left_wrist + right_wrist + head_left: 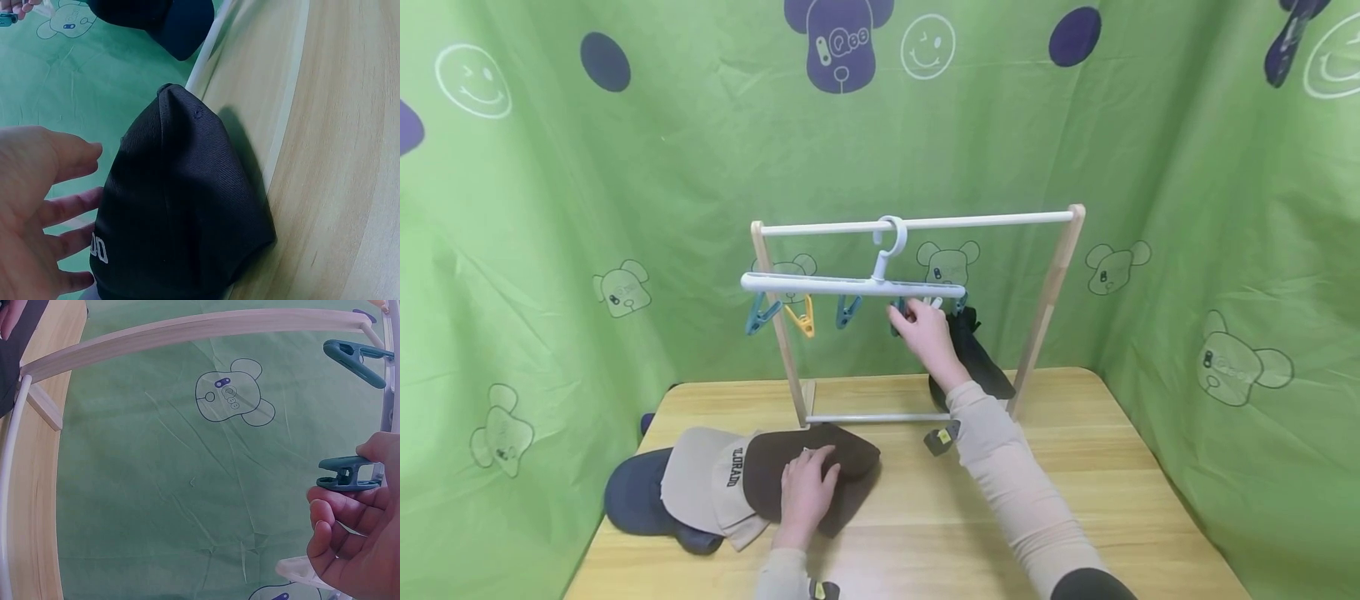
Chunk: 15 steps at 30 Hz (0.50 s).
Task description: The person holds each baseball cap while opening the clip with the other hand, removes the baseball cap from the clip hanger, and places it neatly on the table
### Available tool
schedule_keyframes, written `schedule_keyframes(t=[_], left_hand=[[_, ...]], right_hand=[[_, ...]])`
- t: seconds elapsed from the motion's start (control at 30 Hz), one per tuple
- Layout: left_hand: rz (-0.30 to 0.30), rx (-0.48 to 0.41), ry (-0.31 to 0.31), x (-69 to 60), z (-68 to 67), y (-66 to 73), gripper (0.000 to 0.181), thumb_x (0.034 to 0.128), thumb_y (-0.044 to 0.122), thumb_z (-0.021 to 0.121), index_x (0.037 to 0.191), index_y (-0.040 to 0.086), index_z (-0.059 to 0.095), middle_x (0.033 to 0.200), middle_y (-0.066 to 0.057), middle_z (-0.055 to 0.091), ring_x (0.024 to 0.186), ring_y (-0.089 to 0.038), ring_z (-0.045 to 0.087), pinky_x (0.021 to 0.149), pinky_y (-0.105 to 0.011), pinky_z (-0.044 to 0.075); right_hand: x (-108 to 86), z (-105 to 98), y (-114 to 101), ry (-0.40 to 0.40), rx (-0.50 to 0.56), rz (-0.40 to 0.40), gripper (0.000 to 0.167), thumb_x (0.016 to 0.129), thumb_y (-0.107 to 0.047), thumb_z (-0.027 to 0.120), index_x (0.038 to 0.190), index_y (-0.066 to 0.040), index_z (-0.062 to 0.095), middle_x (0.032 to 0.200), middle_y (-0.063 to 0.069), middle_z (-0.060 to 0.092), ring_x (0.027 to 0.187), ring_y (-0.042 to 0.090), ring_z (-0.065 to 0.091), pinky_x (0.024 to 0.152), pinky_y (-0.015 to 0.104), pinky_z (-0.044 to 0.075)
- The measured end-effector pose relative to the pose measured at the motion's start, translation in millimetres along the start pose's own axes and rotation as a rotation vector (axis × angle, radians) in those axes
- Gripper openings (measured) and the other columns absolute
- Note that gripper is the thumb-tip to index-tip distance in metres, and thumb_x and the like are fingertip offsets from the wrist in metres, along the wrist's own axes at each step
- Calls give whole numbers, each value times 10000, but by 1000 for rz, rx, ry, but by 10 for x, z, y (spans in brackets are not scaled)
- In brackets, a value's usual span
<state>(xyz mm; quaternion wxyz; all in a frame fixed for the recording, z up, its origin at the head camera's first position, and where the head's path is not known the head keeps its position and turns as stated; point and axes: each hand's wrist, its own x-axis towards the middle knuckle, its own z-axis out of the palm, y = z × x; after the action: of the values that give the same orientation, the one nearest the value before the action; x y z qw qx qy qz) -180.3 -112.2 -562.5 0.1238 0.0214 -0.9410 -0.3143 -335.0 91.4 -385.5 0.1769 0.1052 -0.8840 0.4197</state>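
Note:
On the table lies a dark cap (pixel 850 454), front-most of an overlapping row with a beige cap (pixel 696 475) and a navy cap (pixel 636 496). My left hand (pixel 805 496) is at the dark cap; in the left wrist view its loosely spread fingertips meet the cap's lettered side (pixel 181 200). Above, my right hand (pixel 925 333) pinches a teal clip (pixel 347 475) between thumb and fingers, its jaws parted, with nothing between them. The clip is on a pale hanger (pixel 820 285), hooked on the rack's top bar (pixel 992 221).
A black cap (pixel 977 367) hangs from the hanger's right end. Other clips hang along it: a yellow clip (pixel 805 319), teal clips (pixel 760 315) and a white clip (pixel 297 572). The rack's wooden post (pixel 1048 308) stands to the right. Green curtain (pixel 700 208) surrounds the table.

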Motion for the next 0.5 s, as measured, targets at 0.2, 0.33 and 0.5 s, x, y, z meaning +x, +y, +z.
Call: schedule_keyframes(t=[0.2,0.33,0.5], left_hand=[[7,-19,23,9,-1,5,329,910,240,658,1220,130,661,1210,-143,656,1206,-409,550,1076,-657,336],[21,-27,53,11,-6,15,304,908,227,663,1196,128,673,1182,-133,671,1170,-393,573,1057,-626,371],[29,-26,76,12,-10,23,285,908,219,666,1177,127,684,1149,-111,686,1098,-343,605,1024,-553,418]], right_hand=[[1,-4,-7,8,-9,4,349,936,-323,581,691,-112,449,614,14,450,571,185,405,532,276,331],[0,-7,-12,8,-10,4,345,937,-313,586,694,-109,452,618,11,448,575,183,403,532,275,327],[-9,-2,-12,3,-3,7,346,938,-316,585,695,-111,448,622,19,448,578,190,402,531,277,323]])
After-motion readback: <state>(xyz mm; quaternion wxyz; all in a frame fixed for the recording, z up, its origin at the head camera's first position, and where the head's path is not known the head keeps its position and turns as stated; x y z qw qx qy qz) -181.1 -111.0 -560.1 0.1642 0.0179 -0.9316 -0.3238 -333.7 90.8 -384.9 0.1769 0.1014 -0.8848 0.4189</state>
